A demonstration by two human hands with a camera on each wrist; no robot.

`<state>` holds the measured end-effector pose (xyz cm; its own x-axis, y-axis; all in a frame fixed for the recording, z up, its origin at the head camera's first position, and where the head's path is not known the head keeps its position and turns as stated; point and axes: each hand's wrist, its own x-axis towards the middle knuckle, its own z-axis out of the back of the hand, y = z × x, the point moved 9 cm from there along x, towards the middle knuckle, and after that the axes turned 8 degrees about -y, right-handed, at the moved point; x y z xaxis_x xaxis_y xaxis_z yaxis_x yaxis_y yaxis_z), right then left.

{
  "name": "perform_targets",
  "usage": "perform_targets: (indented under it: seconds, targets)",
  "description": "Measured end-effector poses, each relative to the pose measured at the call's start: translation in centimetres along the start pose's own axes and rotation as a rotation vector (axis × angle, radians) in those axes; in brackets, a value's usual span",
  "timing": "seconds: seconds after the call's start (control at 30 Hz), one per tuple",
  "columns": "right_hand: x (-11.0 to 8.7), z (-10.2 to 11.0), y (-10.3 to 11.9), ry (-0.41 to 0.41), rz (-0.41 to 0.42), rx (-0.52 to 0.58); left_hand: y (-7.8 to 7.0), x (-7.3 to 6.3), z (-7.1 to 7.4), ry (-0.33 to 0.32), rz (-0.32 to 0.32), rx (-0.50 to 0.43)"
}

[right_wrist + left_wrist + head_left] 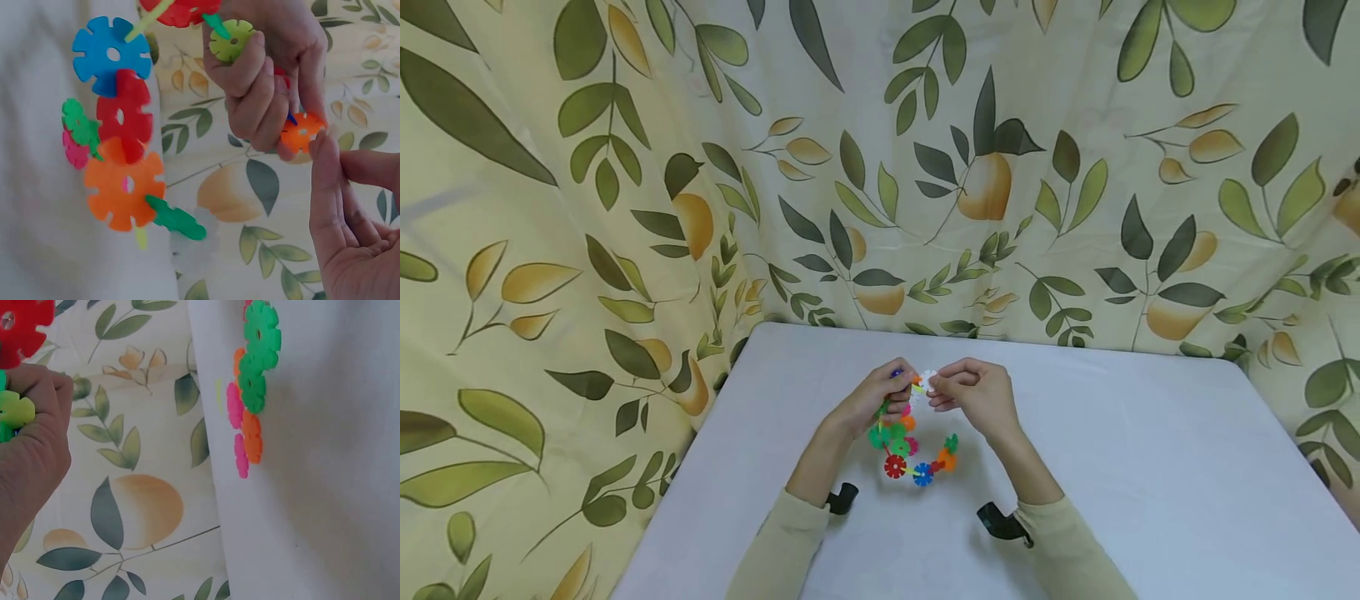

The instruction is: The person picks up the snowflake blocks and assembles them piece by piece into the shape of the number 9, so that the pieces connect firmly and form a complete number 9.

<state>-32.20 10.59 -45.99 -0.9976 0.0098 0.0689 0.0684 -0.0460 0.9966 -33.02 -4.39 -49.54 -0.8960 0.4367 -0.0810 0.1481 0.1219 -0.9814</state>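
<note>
In the head view, my left hand (874, 398) grips one end of a chain of colourful notched plastic discs, an orange disc (302, 132) showing at its fingertips in the right wrist view. My right hand (985, 398) pinches a white notched disc (928, 380) between thumb and fingers, close against that orange disc. Whether the two discs are joined, I cannot tell. Below the hands the chain curves through green discs (897, 440), a red disc (894, 466), a blue disc (922, 475) and another orange disc (948, 459). A lime disc (232, 40) sits against the left fingers.
A white-covered table (1150, 467) lies beneath the hands. Behind and to the left hangs a leaf-and-fruit patterned curtain (880, 167). Black wrist-worn devices (1000, 522) project from beside both sleeves, low over the table.
</note>
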Motion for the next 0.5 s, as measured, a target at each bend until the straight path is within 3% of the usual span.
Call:
perform_targets:
  seconds: [0.33,0.5]
  targets:
    - [0.07,-0.45,-0.17,0.041,-0.026,0.013,-0.38,-0.65,-0.52,0.085,0.011,-0.017]
    - [0.21,-0.64,-0.22,0.055,-0.036,0.03,-0.41,-0.66,-0.35,0.052,0.015,-0.019]
